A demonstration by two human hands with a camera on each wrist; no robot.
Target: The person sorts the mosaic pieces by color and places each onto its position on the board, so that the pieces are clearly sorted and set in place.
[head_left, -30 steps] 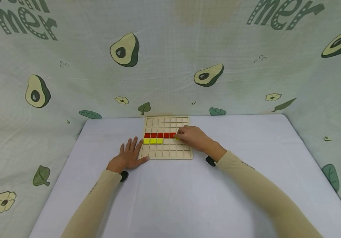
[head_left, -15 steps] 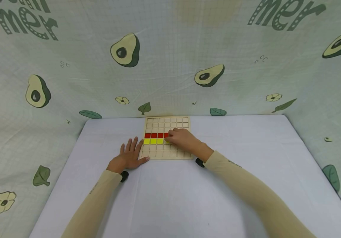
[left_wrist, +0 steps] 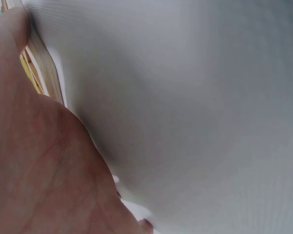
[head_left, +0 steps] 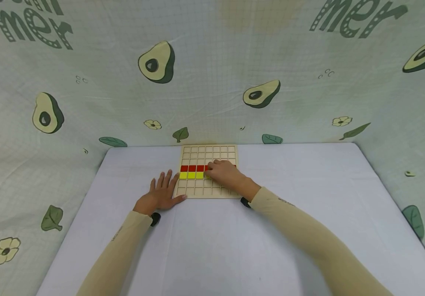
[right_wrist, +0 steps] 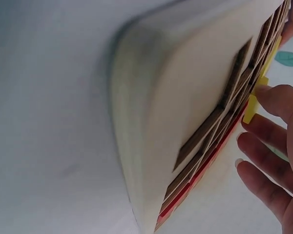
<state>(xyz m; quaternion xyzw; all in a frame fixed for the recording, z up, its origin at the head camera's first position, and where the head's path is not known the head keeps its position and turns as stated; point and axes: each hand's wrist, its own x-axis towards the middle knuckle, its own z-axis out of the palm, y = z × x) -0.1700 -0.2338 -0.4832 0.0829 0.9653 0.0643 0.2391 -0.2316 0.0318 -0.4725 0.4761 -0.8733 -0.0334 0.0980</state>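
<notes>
A light wooden grid board (head_left: 197, 191) lies on the table. In it a row of red tiles (head_left: 192, 168) runs across, partly hidden behind my right hand. Nearer to me, several yellow tiles (head_left: 191, 175) fill the left end of a row. My right hand (head_left: 226, 174) is over the middle of the board and pinches a yellow tile (right_wrist: 251, 108) between thumb and index finger, beside the last yellow one. With fingers spread, my left hand (head_left: 160, 196) rests at the board's left edge, its thumb at the near left corner.
A white cloth covers the table (head_left: 212, 246). Behind it hangs a pale curtain (head_left: 212, 61) printed with avocados and leaves, close to the board's far edge. Each wrist wears a small black camera (head_left: 155, 218).
My right hand has moved left along the board with the yellow tile, to the spot beside the other yellow ones. My left hand stays where it was.
</notes>
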